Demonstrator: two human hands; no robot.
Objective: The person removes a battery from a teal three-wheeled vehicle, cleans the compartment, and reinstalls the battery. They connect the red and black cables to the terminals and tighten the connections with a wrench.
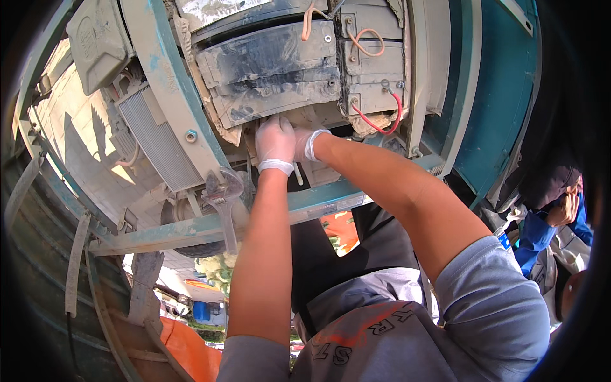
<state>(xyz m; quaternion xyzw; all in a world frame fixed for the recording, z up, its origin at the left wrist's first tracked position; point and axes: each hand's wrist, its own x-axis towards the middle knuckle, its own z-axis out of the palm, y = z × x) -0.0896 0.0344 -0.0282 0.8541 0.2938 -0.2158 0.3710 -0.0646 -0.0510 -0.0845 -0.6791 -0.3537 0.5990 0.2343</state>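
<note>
Both my hands wear thin translucent white gloves and reach to the lower edge of a dusty dark battery (273,70) in a metal frame. My left hand (275,143) is closed at that edge, its fingers curled in; what they hold, if anything, is hidden. Just to its right and partly behind it is my right hand (307,143), its fingers out of sight. A pale thin rod or cable end (298,173) hangs below the hands. An adjustable wrench (224,207) rests on the frame's lower left corner, beside my left forearm.
Teal frame bars (267,216) run below and beside the batteries. Short red (388,121) and orange cables (368,43) join terminals at the right. A finned grey metal unit (156,134) sits at the left, a teal panel (493,95) at the right. Another person's hand (563,209) shows far right.
</note>
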